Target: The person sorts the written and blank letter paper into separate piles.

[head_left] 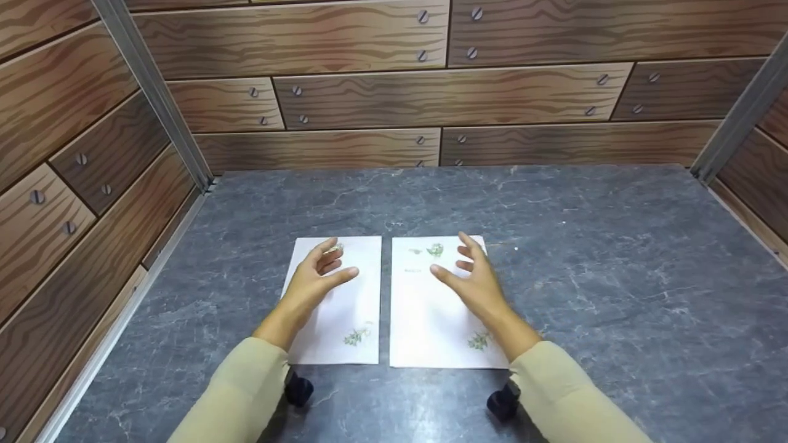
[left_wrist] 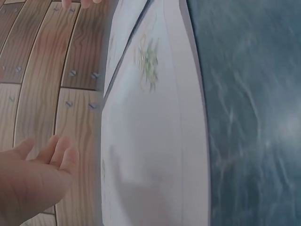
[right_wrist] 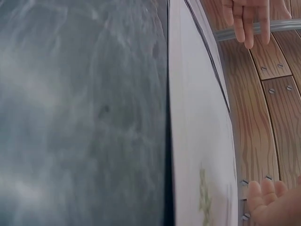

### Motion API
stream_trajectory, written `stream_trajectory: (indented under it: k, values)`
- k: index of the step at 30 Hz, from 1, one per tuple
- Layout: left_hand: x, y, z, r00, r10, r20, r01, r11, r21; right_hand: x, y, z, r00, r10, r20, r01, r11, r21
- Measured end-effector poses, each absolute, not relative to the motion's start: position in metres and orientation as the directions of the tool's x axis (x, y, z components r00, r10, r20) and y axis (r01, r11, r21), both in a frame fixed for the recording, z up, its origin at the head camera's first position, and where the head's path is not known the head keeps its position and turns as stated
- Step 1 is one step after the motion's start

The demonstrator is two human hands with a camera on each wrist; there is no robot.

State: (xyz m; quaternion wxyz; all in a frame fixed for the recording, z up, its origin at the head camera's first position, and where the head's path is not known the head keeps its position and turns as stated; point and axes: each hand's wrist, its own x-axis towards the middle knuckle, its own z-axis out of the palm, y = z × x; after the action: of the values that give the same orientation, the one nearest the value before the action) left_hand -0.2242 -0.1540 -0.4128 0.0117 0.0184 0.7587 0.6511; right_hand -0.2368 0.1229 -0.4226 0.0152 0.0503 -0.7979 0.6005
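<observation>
Two white rectangular paper booklets or pads with small green plant prints lie side by side, a narrow gap between them. Over the left white pad [head_left: 348, 301] is my left hand [head_left: 311, 283], its fingers loosely bent and its thumb pointing inward. My right hand [head_left: 480, 286] mirrors it above the right white pad [head_left: 425, 314]. Both palms face each other with nothing held. In the left wrist view, the left hand [left_wrist: 40, 181] appears apart from the pad, which carries a hand's shadow. The right hand [right_wrist: 273, 202] likewise looks raised in the right wrist view.
A dark grey marbled tabletop [head_left: 615, 264] carries the pads. Wood-patterned panels [head_left: 369, 98] enclose the back and sides, with metal posts [head_left: 154, 92] at the corners. Dark round devices [head_left: 299, 391] are strapped beneath both sleeved wrists.
</observation>
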Motion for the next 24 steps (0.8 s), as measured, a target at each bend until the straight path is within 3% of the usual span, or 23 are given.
stream_trajectory:
  k: [24]
  values:
    - [-0.218,-0.210,-0.423,-0.998,0.015,-0.068,-0.063,0.189,0.980,-0.227,0.075,-0.431,-0.988,-0.145,0.045,-0.089,0.309,-0.947]
